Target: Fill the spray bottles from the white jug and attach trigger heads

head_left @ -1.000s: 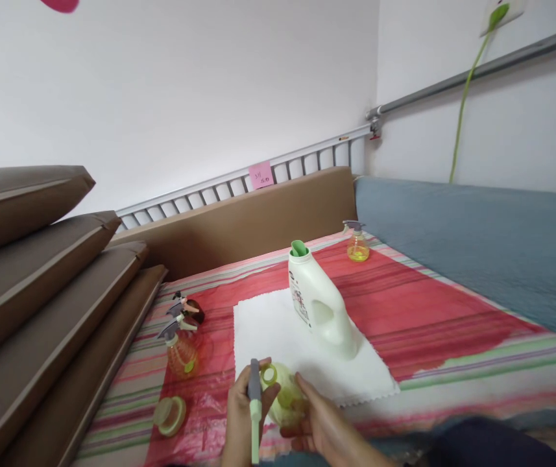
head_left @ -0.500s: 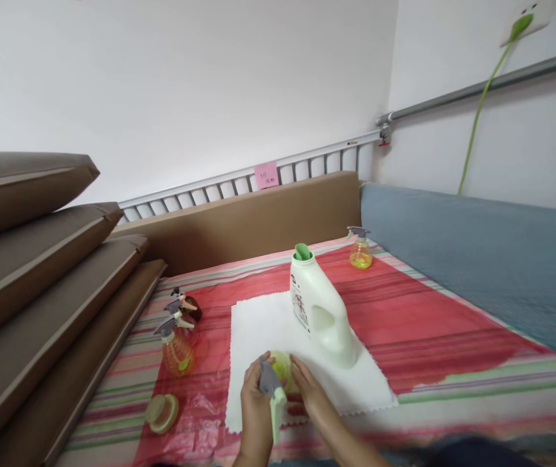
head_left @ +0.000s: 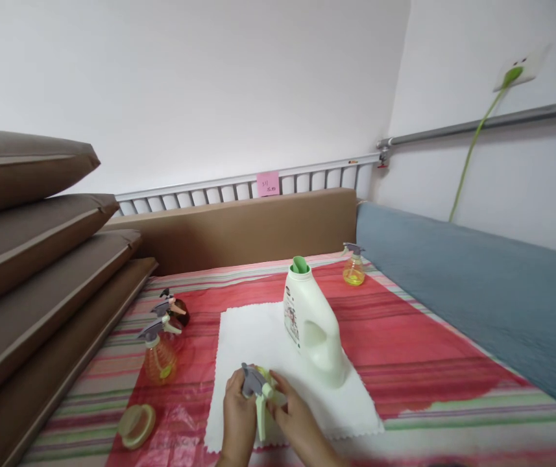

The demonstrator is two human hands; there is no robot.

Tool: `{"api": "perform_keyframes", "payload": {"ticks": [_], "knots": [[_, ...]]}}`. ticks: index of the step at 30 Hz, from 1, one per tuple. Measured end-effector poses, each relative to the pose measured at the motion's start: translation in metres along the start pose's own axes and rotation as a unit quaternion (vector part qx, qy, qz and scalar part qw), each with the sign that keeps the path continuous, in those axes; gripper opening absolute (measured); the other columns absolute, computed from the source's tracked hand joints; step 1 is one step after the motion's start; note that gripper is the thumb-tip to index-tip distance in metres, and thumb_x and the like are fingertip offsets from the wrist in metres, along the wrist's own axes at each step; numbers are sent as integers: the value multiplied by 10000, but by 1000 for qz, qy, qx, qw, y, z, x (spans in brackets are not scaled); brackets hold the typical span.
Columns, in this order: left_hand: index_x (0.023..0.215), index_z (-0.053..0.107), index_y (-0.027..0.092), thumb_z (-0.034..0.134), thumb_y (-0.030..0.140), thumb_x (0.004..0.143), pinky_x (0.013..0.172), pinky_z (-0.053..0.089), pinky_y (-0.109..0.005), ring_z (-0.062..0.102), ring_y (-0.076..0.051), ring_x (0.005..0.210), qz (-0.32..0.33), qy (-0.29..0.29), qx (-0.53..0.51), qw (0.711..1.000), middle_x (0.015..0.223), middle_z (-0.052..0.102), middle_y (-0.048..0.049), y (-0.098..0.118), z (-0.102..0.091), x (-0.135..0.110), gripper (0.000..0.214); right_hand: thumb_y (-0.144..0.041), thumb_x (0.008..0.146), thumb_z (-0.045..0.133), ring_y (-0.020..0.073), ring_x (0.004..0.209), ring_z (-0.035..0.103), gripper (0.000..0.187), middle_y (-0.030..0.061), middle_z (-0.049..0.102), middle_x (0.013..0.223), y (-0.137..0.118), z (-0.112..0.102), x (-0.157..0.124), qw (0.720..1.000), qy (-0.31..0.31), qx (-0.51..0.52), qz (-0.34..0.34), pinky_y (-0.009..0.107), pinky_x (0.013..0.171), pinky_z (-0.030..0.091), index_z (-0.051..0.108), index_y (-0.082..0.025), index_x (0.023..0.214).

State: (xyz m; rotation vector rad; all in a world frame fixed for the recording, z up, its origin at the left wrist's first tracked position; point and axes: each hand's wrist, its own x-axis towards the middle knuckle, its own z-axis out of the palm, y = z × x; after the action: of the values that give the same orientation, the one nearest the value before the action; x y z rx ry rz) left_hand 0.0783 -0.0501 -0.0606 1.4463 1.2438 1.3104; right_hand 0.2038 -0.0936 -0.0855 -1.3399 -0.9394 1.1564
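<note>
At the near edge of the white cloth [head_left: 243,334] I hold a small spray bottle [head_left: 258,387] with a grey and pale green trigger head. My left hand [head_left: 239,410] is closed round its left side. My right hand [head_left: 296,413] grips it from the right, fingers near the nozzle. Most of the bottle's yellowish body is hidden behind the head and my fingers. Just beyond my right hand a large pale green jug [head_left: 313,324] stands upright on the cloth, a green spout in its uncapped neck.
Left of the cloth are a clear spray bottle [head_left: 159,360], further sprayers partly behind it, and a round pale green cap [head_left: 136,426]. Another spray bottle [head_left: 354,269] with yellow liquid stands at the back right. Stacked brown cushions [head_left: 39,285] flank the left, a blue padded side [head_left: 453,272] the right.
The spray bottle has turned in my hands, its head now more upright and its yellow body less visible. My right hand has shifted closer to the nozzle. The view has tilted slightly.
</note>
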Motion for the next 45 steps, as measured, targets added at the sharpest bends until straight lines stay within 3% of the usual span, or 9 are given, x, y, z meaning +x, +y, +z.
{"api": "perform_keyframes", "payload": {"ticks": [4,7,11,15,19,22,34,40,45], "knots": [[821,716,172,674,221,568,826,502,-404,654,-304,881,-24,-8,-34,999,861,728,-90,0,-1,2,261,-254,624,614,251,658,630,368,98,705,936,-23,-15,-12,995,41,-73,-60,409,697,496,677,-194,983],[778,717,174,723,263,532,782,521,-395,665,-298,839,-32,1,-56,998,819,731,-82,6,-1,3,261,-355,733,587,264,823,620,268,85,697,898,-60,-42,-18,979,91,-114,-145,393,804,471,670,-224,952],[795,716,168,730,266,543,766,523,-392,664,-280,823,-39,-4,-74,996,812,728,-75,13,1,2,271,-447,762,550,266,1095,510,439,99,534,1263,-104,-86,-4,944,200,-158,-211,394,979,364,544,-226,1141],[852,710,150,731,259,573,720,522,-342,660,-230,747,-69,-26,-89,993,776,723,-56,8,1,3,300,-511,674,588,311,1133,480,716,177,465,1320,-101,-113,25,931,261,-193,-167,437,961,362,432,-142,1266],[842,704,141,755,251,555,706,515,-302,652,-209,741,-83,-35,-106,990,783,720,-52,-1,2,5,312,-530,633,607,302,833,607,536,129,674,918,-78,-116,36,942,239,-218,-89,391,716,456,597,-137,997],[847,700,138,766,253,550,718,512,-299,655,-208,748,-82,-36,-114,989,803,724,-57,-2,2,6,325,-544,604,630,289,661,601,412,72,657,659,-72,-114,37,945,227,-228,-57,361,584,432,612,-162,758],[875,720,133,753,234,562,740,527,-336,672,-245,783,-63,-46,-113,991,841,744,-84,4,0,2,331,-559,645,591,211,532,542,390,15,594,567,-129,-106,33,936,207,-269,-93,298,501,372,568,-185,751],[921,715,156,711,137,571,925,465,-386,646,-257,956,-18,-56,-80,995,995,723,-97,-9,1,3,351,-596,690,554,217,550,557,410,-15,529,466,-175,-134,-10,917,94,-382,-66,300,557,388,470,-231,525],[1016,690,180,661,113,630,1004,416,-403,610,-242,1061,13,-76,-58,995,1115,686,-89,-18,1,2,392,-636,692,507,212,544,551,441,-20,524,450,-194,-153,-36,885,-6,-466,3,306,616,444,585,-204,732]]}}
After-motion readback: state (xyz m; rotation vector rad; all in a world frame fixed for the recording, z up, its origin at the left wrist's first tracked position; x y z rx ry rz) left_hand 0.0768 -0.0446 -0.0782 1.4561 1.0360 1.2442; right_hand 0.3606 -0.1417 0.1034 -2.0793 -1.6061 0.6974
